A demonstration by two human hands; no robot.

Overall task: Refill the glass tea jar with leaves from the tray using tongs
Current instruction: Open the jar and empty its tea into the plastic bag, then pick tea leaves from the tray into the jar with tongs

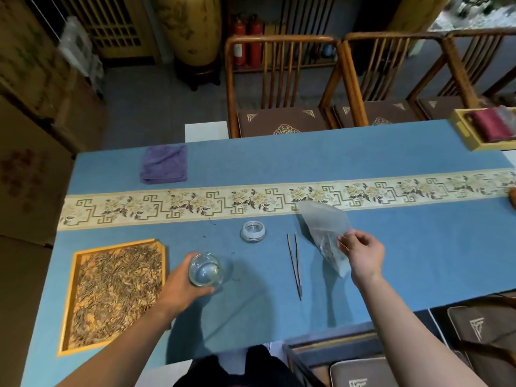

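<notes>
gripping the jar [206, 270] in my left hand [178, 289], right hand [363, 254] pinching the bag [325, 230], tongs [295, 265] between them

Looked like a tea room or tea shop: blue-clothed surface [279, 163] with brocade runner [195, 203], carved wooden chairs [282, 85] far side, large painted vase [190, 26], tray of loose leaves [111, 291] near left.

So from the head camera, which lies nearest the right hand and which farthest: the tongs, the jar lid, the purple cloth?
From the right hand:
1. Tongs, just to its left.
2. Jar lid, further left, near the patterned runner.
3. Purple cloth, beyond the runner, far left.
</notes>
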